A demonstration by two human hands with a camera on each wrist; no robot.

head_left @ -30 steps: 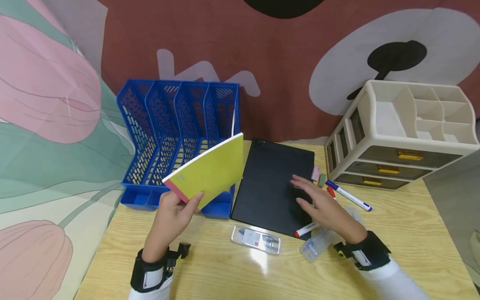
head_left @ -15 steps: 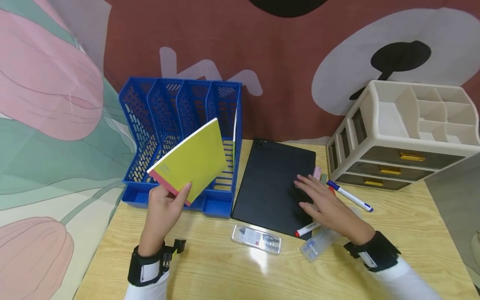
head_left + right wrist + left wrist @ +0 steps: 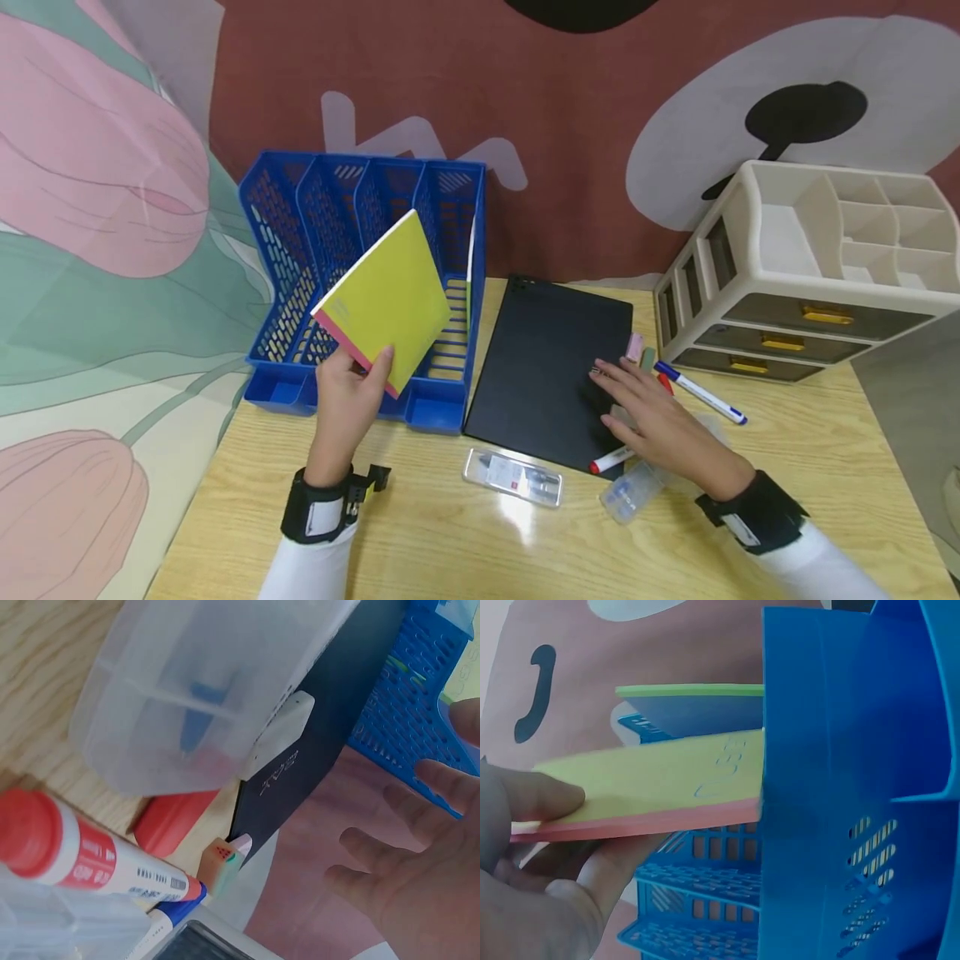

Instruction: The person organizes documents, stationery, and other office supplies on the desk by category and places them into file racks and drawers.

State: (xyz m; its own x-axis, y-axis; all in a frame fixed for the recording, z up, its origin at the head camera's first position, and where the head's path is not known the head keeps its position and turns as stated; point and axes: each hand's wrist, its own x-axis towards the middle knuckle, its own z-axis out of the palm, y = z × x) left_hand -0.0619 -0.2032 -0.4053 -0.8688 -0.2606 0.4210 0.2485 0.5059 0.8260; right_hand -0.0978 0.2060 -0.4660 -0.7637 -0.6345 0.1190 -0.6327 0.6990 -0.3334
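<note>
My left hand [image 3: 347, 408] pinches a yellow notebook [image 3: 390, 300] with a pink spine by its lower edge, thumb on the cover. Tilted, the notebook is in front of the middle and right slots of a blue file rack [image 3: 437, 412]. A second, green-edged book [image 3: 690, 690] stands in the rack, mostly hidden. My right hand [image 3: 660, 425] is over the right side of a black flat board [image 3: 540, 358], fingers spread and fairly straight, gripping nothing. Under and around that hand are a clear plastic case [image 3: 630, 493] and a red-capped marker [image 3: 611, 458].
A white drawer organizer [image 3: 795, 275] stands at the back right. Before it lie a blue marker [image 3: 705, 393], a pink eraser [image 3: 634, 347] and a green one [image 3: 647, 358]. A clear pen box [image 3: 512, 477] lies in front of the board on the wooden table [image 3: 450, 542].
The yellow notebook has moved left and up in my left hand, then slightly back right, and turned steeper before the rack. My right hand has shifted slightly right and toward me.
</note>
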